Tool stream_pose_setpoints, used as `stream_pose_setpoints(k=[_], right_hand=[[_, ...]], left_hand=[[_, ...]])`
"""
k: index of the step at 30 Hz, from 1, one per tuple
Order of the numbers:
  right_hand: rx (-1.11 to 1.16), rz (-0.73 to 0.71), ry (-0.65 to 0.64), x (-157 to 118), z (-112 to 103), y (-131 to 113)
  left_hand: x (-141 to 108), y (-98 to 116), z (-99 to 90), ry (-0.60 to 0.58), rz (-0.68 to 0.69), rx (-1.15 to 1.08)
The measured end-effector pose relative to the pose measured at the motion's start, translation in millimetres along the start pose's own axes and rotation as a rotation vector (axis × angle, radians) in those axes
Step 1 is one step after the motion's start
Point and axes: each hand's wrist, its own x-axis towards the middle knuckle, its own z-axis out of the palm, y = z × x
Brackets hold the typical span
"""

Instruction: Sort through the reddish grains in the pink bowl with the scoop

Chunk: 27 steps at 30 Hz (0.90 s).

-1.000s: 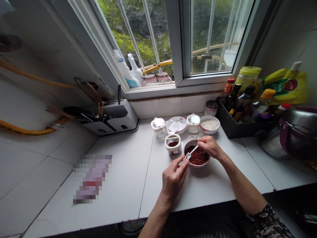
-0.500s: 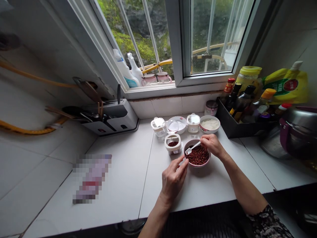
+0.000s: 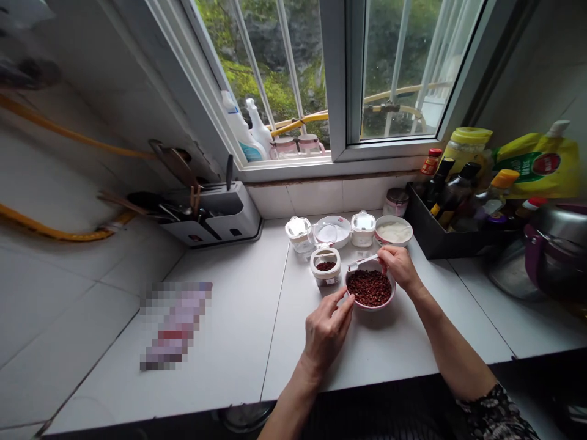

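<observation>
A small white spoon (image 3: 365,261) is pinched by its handle between the closed fingers of my right hand (image 3: 400,267). Its scoop end hangs above the far left rim of a pink-and-white bowl (image 3: 372,308). Dark red peppercorns (image 3: 370,287) fill much of this bowl. My left hand (image 3: 326,330) grips the bowl's near left rim with thumb and fingers. Just left of the bowl stands a clear spice jar (image 3: 325,280) with a cream rim, some peppercorns inside and its lid raised.
Behind are two lidded jars (image 3: 299,230) (image 3: 364,225), a bowl of white grains (image 3: 332,241) and another bowl of white contents (image 3: 393,233). A black box of bottles (image 3: 433,235) and a metal pot (image 3: 557,250) stand right. Leftward are a knife holder (image 3: 236,211) and a blurred packet (image 3: 177,324).
The spoon has risen from the peppercorns to above the bowl's far rim, toward the jar. My left hand stays at the bowl's rim. The whole view has shifted slightly.
</observation>
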Motion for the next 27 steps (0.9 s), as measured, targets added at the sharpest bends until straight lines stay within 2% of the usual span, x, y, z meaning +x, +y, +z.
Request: stream_pose_setpoints(k=[3,5,10,13,16,20,24,27], right_hand=[[-0.002,-0.079,0.042,-2.8,8.8,-9.2],[-0.059,-0.184,0.054,-7.5,16.2,-17.0],[-0.418,-0.619,0.059,-20.7,30.6,-29.6],[-0.528,-0.758,0.024,-23.3,31.3,-29.4],[-0.5,-0.758,0.095,-21.9,23.5,-26.1],[-0.449,-0.633,0.155,-16.1,3.2,-18.7],[-0.49,-0.543,0.064,-9.8,-11.6,-10.4],[-0.533,-0.532,-0.014,-8.6,-9.1,-6.1]], left_hand=[[0.0,0.1,0.1,0.003,-0.002,0.0],[-0.2,-0.1,0.4,0.002,-0.003,-0.001],[-0.2,-0.5,0.9,0.004,0.005,0.011],[0.4,-0.3,0.4,0.007,0.007,0.013],[1.0,-0.1,-0.5,0.0,0.004,0.007],[0.5,-0.7,-1.1,-0.003,0.001,-0.005],[-0.7,-1.4,-0.6,0.0,-0.004,-0.006],[-0.8,-1.2,-0.4,-0.003,-0.006,-0.008]])
